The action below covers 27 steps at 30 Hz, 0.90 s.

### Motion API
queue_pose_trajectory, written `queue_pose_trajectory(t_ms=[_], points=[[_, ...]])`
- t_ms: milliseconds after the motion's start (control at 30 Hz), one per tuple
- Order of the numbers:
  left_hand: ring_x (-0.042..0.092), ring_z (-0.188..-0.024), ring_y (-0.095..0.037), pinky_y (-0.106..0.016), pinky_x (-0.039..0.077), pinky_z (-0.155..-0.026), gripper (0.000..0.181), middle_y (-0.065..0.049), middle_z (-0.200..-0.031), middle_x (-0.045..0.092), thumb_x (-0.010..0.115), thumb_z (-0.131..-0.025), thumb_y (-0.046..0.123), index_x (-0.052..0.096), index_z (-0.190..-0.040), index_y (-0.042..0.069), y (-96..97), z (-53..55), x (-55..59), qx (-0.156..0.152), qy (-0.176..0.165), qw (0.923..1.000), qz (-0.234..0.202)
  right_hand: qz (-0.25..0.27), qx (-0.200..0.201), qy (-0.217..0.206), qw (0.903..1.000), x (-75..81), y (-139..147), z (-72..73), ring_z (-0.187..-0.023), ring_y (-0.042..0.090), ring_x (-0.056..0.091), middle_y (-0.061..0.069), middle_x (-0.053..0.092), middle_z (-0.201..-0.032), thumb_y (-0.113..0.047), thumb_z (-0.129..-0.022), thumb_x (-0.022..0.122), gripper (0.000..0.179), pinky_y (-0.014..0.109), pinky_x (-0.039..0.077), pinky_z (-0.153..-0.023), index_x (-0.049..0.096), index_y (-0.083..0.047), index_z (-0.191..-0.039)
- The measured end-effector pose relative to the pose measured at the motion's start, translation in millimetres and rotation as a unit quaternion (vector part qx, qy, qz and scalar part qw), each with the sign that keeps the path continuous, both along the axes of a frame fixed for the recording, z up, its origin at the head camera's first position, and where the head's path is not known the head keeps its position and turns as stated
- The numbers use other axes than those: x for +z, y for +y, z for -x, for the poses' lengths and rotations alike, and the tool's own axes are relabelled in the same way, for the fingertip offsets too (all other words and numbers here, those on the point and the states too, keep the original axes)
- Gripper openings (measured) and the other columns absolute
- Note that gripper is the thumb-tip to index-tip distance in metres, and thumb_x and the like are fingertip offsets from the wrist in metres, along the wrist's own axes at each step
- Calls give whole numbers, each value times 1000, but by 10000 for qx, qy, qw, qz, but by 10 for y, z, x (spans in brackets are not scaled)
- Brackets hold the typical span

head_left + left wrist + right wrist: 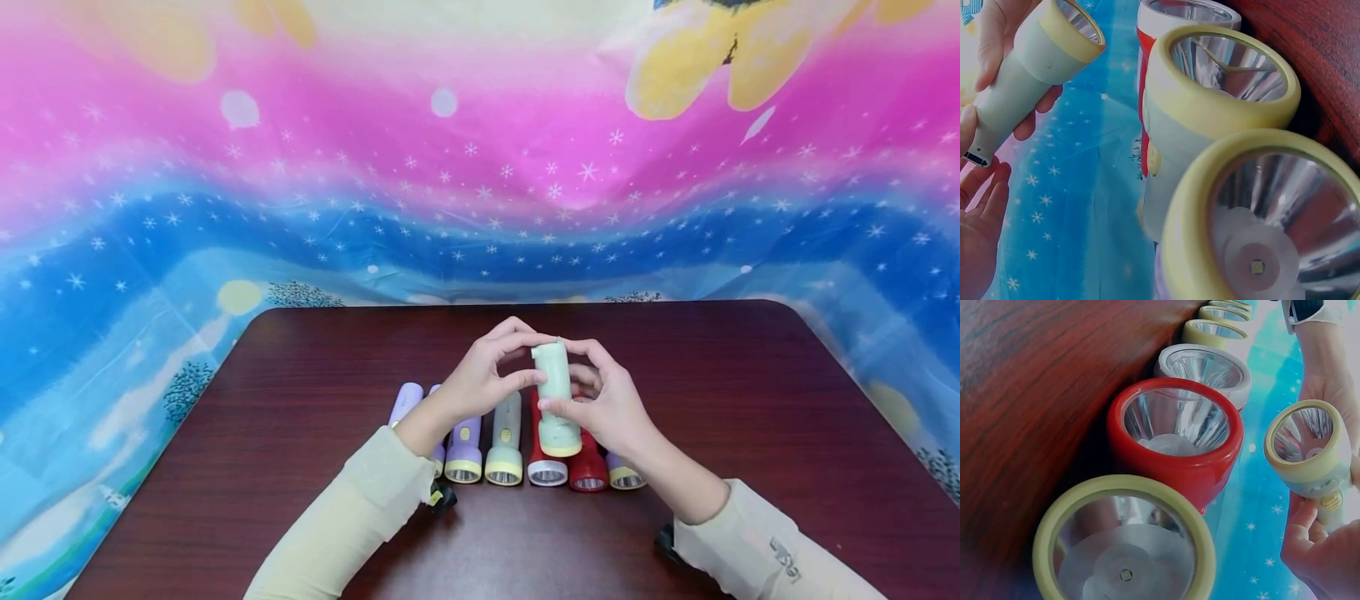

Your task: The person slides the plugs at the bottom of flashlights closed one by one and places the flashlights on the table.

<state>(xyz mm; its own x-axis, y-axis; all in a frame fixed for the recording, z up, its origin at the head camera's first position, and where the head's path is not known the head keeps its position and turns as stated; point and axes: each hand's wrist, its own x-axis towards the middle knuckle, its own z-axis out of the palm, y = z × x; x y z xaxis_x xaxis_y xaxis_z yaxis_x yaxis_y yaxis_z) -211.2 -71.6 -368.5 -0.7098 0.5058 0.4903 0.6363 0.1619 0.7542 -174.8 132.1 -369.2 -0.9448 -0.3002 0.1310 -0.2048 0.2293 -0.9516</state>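
A pale green flashlight (555, 387) with a yellow head rim is held up over a row of others, its lens end tilted down and toward me. My left hand (476, 379) pinches its tail end, thumb on the side and fingers over the top. The right hand (613, 408) grips the barrel from the other side, thumb across the front. In the left wrist view the held flashlight (1019, 94) shows a small dark slot at its tail. A yellow switch (1331, 501) on its body appears in the right wrist view.
Behind and below the hands, several flashlights lie side by side, lenses toward me: a purple one (464, 450), a grey-green one (506, 446), a white-rimmed red one (547, 472), an all-red one (588, 475) and more. The dark wooden table (300, 367) meets a patterned cloth backdrop (480, 167).
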Motion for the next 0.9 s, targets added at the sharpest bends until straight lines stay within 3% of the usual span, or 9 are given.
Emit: queue_pose_trajectory(t_ms=[267, 533, 733, 900], points=[[57, -117, -20, -45, 50, -104, 42, -8, -115, 58, 73, -89, 8, 64, -130, 6, 19, -21, -9, 259, -2, 9995, -167, 161, 290, 166, 9993, 0, 28, 53, -93, 12, 69, 22, 67, -123, -2, -82, 79, 71, 26, 58, -80, 43, -12, -142], [58, -119, -17, -31, 50, -104, 43, -5, -118, 60, 73, -90, 14, 64, -131, 11, 10, -58, 9, 461, 156, 9988, 33, 25, 743, 341, 9967, -19, 107, 68, -91, 16, 65, 23, 65, -125, -1, -85, 75, 75, 29, 58, -77, 35, -13, -148], [56, -120, -11, -32, 51, -100, 46, 1, -124, 60, 74, -90, 20, 62, -134, 17, -25, -95, 39, 702, 493, 9951, 488, -36, 758, 364, 9965, -13, 130, 81, -92, 17, 65, 23, 65, -125, -1, -84, 76, 76, 29, 58, -79, 36, -13, -148], [50, -129, -11, -38, 47, -107, 51, 4, -136, 57, 71, -93, 27, 55, -141, 20, -92, -133, 37, 786, 585, 9887, 1137, -173, 666, 315, 9971, -23, 135, 82, -96, 20, 66, 22, 66, -126, -4, -84, 78, 77, 27, 57, -79, 38, -14, -149]])
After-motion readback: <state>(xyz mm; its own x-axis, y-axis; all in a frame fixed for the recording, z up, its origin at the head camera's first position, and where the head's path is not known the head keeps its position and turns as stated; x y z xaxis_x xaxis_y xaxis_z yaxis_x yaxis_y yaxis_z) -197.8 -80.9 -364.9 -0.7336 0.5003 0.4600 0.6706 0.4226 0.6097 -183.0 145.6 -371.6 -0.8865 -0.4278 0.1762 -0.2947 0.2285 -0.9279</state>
